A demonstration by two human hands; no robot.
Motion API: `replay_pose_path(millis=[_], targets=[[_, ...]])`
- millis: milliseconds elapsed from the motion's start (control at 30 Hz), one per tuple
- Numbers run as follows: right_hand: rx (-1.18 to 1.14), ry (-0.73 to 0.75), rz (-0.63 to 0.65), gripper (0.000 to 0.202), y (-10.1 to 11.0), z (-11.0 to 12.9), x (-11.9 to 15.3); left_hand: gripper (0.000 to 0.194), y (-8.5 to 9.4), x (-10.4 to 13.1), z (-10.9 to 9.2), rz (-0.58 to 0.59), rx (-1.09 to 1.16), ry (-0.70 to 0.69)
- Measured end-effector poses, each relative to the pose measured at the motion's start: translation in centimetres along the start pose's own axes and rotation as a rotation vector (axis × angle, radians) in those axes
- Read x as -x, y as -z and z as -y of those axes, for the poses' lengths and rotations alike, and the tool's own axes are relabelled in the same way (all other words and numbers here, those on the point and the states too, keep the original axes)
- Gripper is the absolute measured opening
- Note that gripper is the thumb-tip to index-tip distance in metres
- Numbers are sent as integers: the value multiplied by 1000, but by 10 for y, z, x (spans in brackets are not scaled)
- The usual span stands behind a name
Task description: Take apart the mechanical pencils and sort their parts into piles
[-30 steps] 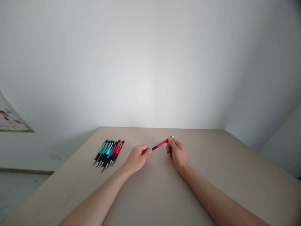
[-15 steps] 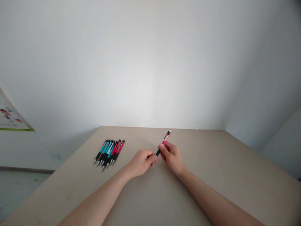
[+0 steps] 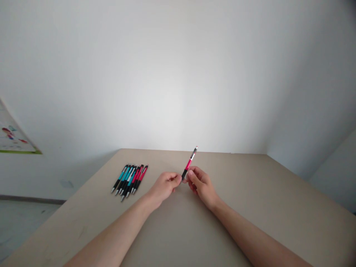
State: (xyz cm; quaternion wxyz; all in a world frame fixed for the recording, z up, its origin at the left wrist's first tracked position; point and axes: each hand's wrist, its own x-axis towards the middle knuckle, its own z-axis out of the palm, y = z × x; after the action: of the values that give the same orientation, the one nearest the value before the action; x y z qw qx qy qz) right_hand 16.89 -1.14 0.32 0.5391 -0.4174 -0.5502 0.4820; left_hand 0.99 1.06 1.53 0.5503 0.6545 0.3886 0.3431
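A pink-and-black click pen (image 3: 188,164) stands tilted above the table, its clip end up and to the right. My left hand (image 3: 164,186) is closed, thumb and finger pinching the pen's lower tip, which they hide. My right hand (image 3: 202,185) sits just right of the pen's black grip, fingers curled and thumb bent against them. Whether its fingertips touch the pen or pinch something small cannot be made out. To the left, several similar pens, turquoise ones (image 3: 122,178) and pink ones (image 3: 142,177), lie side by side in a slanted group.
Both forearms rest over the beige table (image 3: 250,193). Behind it rises a pale wall (image 3: 178,81). A poster (image 3: 13,137) with a green edge hangs at the far left, and the floor (image 3: 25,222) shows below it.
The pen has shifted left and up and stands more upright. My right thumb no longer lies across its barrel. My left hand has moved slightly left and up with the pen's tip.
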Motion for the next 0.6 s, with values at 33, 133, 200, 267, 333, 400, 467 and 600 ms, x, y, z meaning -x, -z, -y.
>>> replay_pose_path(millis=[33,133,200,267,333,400,467,600], targets=[[16,-2,12,39,0,0,1,41,0,0,0,-18,64,-11],[101,-30,101,42,-1,0,4,37,-1,-1,0,8,204,-21],[125,-40,167,47,-2,-1,6,34,-2,0,1,46,238,-24],[114,-40,202,50,-2,-2,7,33,-3,1,0,72,254,-33],[109,-39,204,50,-1,-3,7,32,-3,2,0,82,259,-42],[121,-40,190,50,-1,-4,7,30,-4,2,1,76,256,-50],[141,-38,167,49,-1,-6,6,27,-3,2,1,65,251,-51],[151,-33,131,47,-2,-9,5,22,-2,0,4,35,263,-47]])
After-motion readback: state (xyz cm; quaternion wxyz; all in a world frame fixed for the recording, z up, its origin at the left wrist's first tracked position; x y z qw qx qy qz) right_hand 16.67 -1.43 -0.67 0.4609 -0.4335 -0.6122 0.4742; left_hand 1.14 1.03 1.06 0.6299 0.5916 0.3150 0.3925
